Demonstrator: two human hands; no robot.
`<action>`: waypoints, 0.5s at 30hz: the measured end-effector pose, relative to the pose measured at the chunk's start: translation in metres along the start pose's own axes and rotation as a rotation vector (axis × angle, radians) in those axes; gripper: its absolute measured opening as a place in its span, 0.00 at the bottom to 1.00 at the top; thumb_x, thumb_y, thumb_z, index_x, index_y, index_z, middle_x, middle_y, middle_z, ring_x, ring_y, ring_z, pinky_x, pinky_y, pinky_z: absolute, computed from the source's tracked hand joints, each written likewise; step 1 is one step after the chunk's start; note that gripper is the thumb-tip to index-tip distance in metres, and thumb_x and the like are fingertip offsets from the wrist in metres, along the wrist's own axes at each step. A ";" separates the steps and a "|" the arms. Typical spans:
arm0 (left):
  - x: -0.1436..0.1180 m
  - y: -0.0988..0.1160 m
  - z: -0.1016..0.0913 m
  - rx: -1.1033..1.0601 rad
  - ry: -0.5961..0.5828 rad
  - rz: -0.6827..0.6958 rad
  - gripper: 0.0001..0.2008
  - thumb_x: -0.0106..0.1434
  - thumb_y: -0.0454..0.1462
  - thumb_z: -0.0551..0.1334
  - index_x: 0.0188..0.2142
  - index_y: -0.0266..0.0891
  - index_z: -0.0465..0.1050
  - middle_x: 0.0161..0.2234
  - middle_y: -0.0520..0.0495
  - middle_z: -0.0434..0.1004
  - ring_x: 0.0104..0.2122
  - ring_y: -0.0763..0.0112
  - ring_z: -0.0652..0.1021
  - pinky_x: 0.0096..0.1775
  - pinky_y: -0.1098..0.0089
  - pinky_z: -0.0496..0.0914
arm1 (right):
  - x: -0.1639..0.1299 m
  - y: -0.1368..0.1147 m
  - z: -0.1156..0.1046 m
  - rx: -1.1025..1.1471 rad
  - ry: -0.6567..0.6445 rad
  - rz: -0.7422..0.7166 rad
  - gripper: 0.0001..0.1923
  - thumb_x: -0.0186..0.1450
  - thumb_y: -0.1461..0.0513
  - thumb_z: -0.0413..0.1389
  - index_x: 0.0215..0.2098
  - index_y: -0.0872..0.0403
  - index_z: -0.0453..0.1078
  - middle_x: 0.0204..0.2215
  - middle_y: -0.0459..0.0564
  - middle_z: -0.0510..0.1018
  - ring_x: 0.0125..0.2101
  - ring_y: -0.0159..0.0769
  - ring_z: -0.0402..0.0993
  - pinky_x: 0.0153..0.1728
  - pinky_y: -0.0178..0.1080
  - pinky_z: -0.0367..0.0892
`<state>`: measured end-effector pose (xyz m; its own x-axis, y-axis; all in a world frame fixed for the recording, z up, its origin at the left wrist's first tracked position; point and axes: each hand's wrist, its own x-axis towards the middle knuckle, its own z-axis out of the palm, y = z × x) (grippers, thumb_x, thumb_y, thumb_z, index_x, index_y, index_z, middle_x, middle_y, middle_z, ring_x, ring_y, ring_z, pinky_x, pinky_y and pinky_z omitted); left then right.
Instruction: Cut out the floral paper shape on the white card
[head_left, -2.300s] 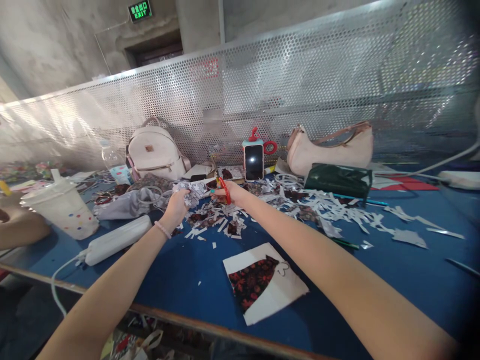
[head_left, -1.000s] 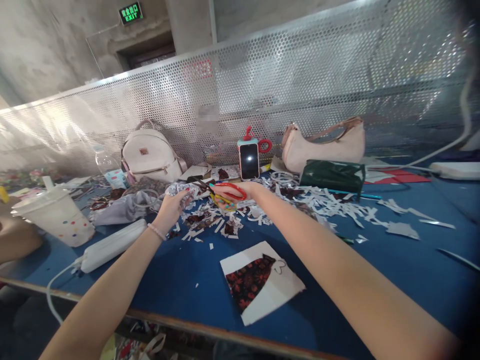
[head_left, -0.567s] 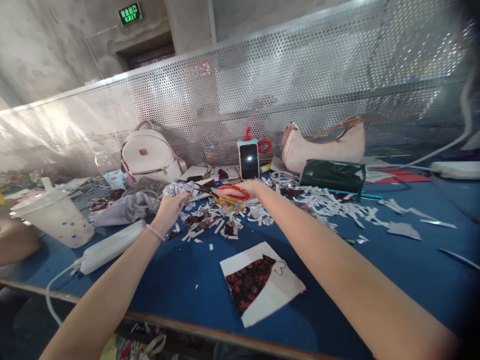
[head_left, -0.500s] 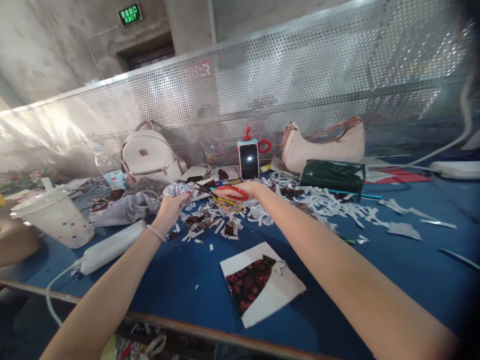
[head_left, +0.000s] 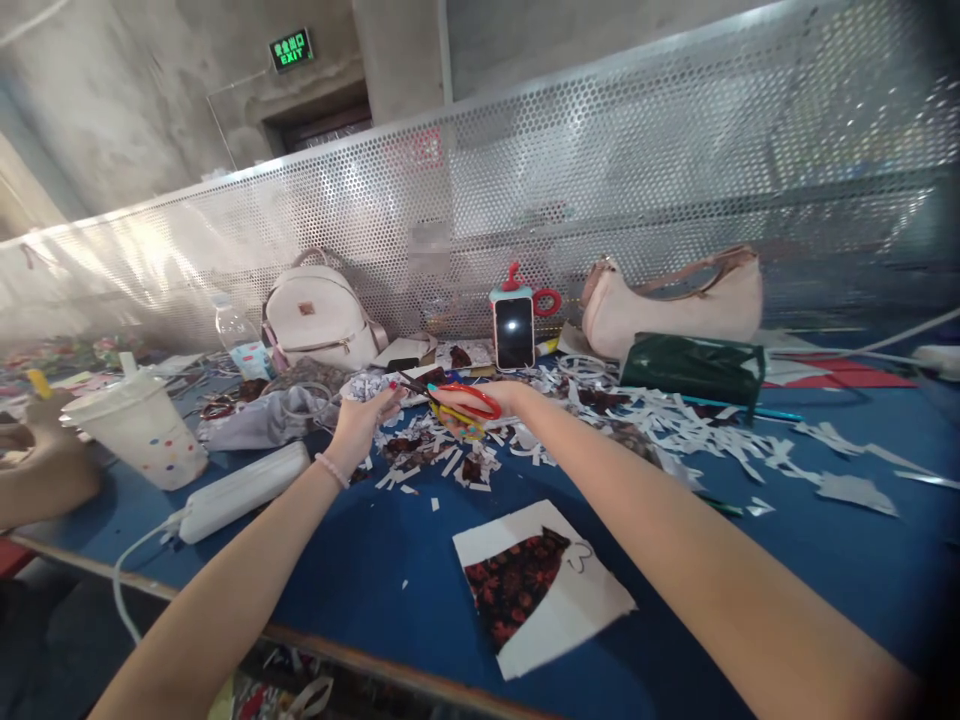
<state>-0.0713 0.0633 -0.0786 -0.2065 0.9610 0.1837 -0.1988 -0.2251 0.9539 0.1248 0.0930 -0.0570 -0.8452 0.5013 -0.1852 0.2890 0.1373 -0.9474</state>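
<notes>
We are gripping the red-handled scissors (head_left: pixel 457 398) in our right hand (head_left: pixel 480 402), fingers curled through the loops. Our left hand (head_left: pixel 365 418) is pinching a patterned paper piece (head_left: pixel 365 385) at the blades' 9 o'clock, above the blue counter (head_left: pixel 360 560).

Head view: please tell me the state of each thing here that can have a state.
Scissors: in the right hand, blades parted.
Patterned paper piece: crumpled, pinched in the left hand.
Phone: upright, screen dark with glare.
Cup: upright, lid on, straw in.
Backpack: upright, zipped.
Paper sheet: lying flat.
</notes>
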 end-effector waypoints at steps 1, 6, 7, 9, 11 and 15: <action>-0.001 0.000 0.000 0.003 0.008 0.014 0.15 0.41 0.36 0.70 0.29 0.34 0.71 0.29 0.47 0.78 0.33 0.65 0.79 0.36 0.68 0.73 | 0.001 0.000 0.001 -0.001 -0.004 -0.004 0.28 0.59 0.39 0.43 0.20 0.55 0.55 0.14 0.42 0.60 0.15 0.25 0.55 0.13 0.31 0.51; -0.004 0.001 0.002 0.019 0.015 0.054 0.14 0.40 0.36 0.70 0.28 0.35 0.71 0.29 0.48 0.78 0.34 0.65 0.79 0.38 0.66 0.72 | 0.001 -0.001 0.000 -0.028 -0.028 -0.013 0.28 0.61 0.40 0.41 0.21 0.55 0.56 0.15 0.44 0.62 0.16 0.26 0.58 0.15 0.31 0.54; -0.004 0.001 0.001 0.023 0.012 0.054 0.14 0.40 0.36 0.70 0.28 0.35 0.71 0.29 0.48 0.78 0.33 0.65 0.79 0.39 0.66 0.72 | 0.000 -0.001 0.000 -0.038 -0.034 -0.011 0.28 0.61 0.40 0.41 0.21 0.55 0.56 0.15 0.44 0.63 0.16 0.26 0.58 0.15 0.31 0.53; -0.003 -0.001 0.001 0.028 0.002 0.053 0.14 0.40 0.36 0.70 0.28 0.35 0.71 0.29 0.47 0.78 0.33 0.65 0.79 0.39 0.65 0.72 | -0.001 -0.002 0.000 -0.059 -0.038 -0.011 0.28 0.61 0.41 0.41 0.20 0.55 0.56 0.15 0.44 0.62 0.15 0.25 0.57 0.14 0.30 0.52; -0.002 -0.003 0.001 0.029 -0.009 0.051 0.15 0.40 0.36 0.70 0.29 0.35 0.71 0.29 0.47 0.78 0.33 0.65 0.79 0.39 0.65 0.72 | -0.001 -0.002 0.001 -0.081 -0.026 -0.025 0.28 0.62 0.42 0.41 0.20 0.55 0.56 0.15 0.44 0.62 0.14 0.25 0.55 0.14 0.31 0.52; 0.000 -0.004 0.001 0.010 -0.007 0.065 0.14 0.41 0.38 0.70 0.28 0.36 0.71 0.28 0.49 0.78 0.33 0.66 0.79 0.40 0.65 0.72 | 0.001 -0.004 0.006 -0.128 0.033 -0.096 0.26 0.64 0.45 0.42 0.20 0.56 0.57 0.15 0.43 0.63 0.14 0.25 0.55 0.16 0.31 0.54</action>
<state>-0.0693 0.0645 -0.0825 -0.2116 0.9456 0.2470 -0.1760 -0.2855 0.9421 0.1205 0.0880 -0.0549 -0.8571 0.5081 -0.0849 0.2644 0.2925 -0.9190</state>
